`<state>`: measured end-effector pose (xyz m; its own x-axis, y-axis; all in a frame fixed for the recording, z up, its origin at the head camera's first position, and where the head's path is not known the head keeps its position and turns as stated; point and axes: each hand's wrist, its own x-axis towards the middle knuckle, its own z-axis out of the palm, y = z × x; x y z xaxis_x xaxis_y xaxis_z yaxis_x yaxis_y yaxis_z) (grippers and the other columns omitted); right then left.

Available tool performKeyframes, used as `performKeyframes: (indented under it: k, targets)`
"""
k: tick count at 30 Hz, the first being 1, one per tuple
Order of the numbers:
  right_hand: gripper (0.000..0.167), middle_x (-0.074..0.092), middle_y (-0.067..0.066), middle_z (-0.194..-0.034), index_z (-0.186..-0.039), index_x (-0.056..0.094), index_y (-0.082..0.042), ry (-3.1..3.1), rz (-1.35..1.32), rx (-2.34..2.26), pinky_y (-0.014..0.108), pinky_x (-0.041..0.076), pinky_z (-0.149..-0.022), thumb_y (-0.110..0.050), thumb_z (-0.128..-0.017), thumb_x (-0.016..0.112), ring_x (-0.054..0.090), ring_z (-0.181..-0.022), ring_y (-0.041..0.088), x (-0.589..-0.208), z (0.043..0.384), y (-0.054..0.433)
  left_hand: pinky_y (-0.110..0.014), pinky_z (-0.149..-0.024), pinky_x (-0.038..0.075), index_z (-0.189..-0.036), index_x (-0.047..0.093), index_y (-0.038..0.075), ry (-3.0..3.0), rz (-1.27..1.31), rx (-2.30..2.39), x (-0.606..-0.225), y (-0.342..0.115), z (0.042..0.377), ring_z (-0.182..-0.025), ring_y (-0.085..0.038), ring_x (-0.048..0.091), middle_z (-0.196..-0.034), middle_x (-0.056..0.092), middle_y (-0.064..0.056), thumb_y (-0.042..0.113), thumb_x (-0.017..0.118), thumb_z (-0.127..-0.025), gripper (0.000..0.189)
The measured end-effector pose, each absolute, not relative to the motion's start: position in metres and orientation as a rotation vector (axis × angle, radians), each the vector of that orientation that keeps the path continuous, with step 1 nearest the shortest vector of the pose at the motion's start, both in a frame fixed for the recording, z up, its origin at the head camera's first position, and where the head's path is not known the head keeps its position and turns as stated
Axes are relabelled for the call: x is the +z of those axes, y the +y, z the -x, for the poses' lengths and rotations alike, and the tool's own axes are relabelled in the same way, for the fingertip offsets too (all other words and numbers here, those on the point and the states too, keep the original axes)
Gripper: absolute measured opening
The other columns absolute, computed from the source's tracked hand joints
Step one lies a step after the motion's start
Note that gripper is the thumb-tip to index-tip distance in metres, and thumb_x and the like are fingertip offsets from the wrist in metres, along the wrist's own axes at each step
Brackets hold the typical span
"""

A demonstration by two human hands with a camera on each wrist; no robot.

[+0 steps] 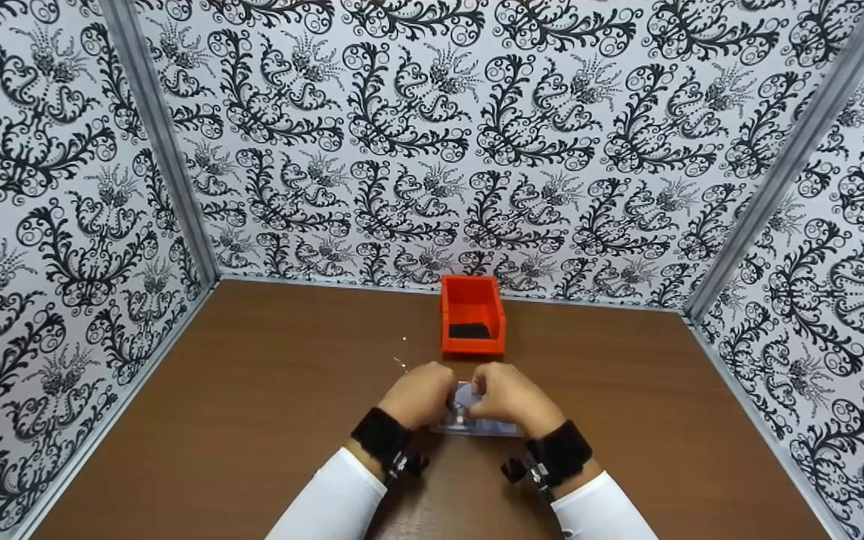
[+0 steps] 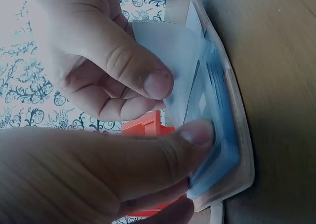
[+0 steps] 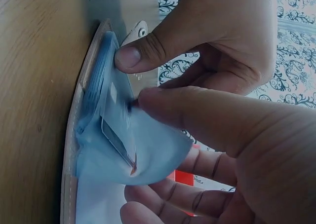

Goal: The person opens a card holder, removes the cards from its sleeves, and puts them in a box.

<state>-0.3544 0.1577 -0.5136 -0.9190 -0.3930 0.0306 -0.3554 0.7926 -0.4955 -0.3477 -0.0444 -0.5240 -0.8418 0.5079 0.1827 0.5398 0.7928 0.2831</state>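
An open card holder (image 1: 477, 430) with a stitched, light-coloured cover (image 3: 70, 184) and a stack of clear plastic sleeves (image 2: 222, 115) lies on the table between both hands. My left hand (image 1: 418, 395) grips it at one end, its thumb (image 2: 197, 132) pressing on the sleeves. My right hand (image 1: 516, 395) pinches one raised, bent clear sleeve (image 3: 158, 150), thumb in front and fingers behind. A card (image 3: 118, 142) shows at a slant in that sleeve, with its lower edge visible. A strap with a metal snap (image 3: 141, 32) sticks out near the left thumb.
Beyond the hands, an orange-red bin (image 1: 472, 345) holding something dark stands near the back wall. Small light specks (image 1: 400, 364) show on the brown wooden table (image 1: 289, 375), left of the bin. Patterned walls (image 1: 432, 150) enclose the back and sides.
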Motion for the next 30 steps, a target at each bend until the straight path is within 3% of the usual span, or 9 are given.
performKeyframes:
  k: [6,15,22,30]
  targets:
    - [0.024,0.061,-0.003,-0.078,-0.085,0.069,-0.01,2.945,0.568,-0.766,0.033,0.046,-0.064,-0.011,-0.075,0.091,0.056,-0.07,0.016,-0.512,0.355,0.162,-0.031,-0.052,0.044,-0.071,0.071,0.016,-2.914,0.774,-0.543,-0.524,-0.043,0.346,-0.057,-0.015,0.049,-0.069,0.062,0.002,-0.007,0.082,-0.077,0.027]
    - [0.016,0.065,0.001,-0.084,-0.091,0.073,-0.007,3.002,0.423,-0.701,0.033,0.047,-0.066,-0.002,-0.077,0.079,0.059,-0.076,0.019,-0.508,0.36,0.168,-0.032,-0.052,0.047,-0.072,0.072,0.015,-2.951,0.737,-0.533,-0.523,-0.041,0.345,-0.057,-0.016,0.052,-0.072,0.066,0.001,-0.001,0.09,-0.075,0.024]
    - [0.029,0.065,0.007,-0.09,-0.101,0.071,-0.004,3.001,0.354,-0.674,0.036,0.048,-0.068,0.005,-0.073,0.076,0.059,-0.081,0.025,-0.509,0.362,0.177,-0.031,-0.052,0.046,-0.069,0.072,0.016,-2.945,0.752,-0.542,-0.525,-0.042,0.348,-0.056,-0.014,0.051,-0.067,0.065,0.003,0.004,0.095,-0.073,0.026]
    - [0.057,0.077,0.012,-0.109,-0.122,0.073,-0.002,2.927,0.318,-0.683,0.043,0.061,-0.084,0.011,-0.067,0.08,0.066,-0.09,0.024,-0.515,0.364,0.189,-0.039,-0.057,0.051,-0.066,0.068,0.019,-2.875,0.801,-0.437,-0.529,-0.044,0.349,-0.058,-0.015,0.051,-0.069,0.067,0.003,0.011,0.098,-0.072,0.031]
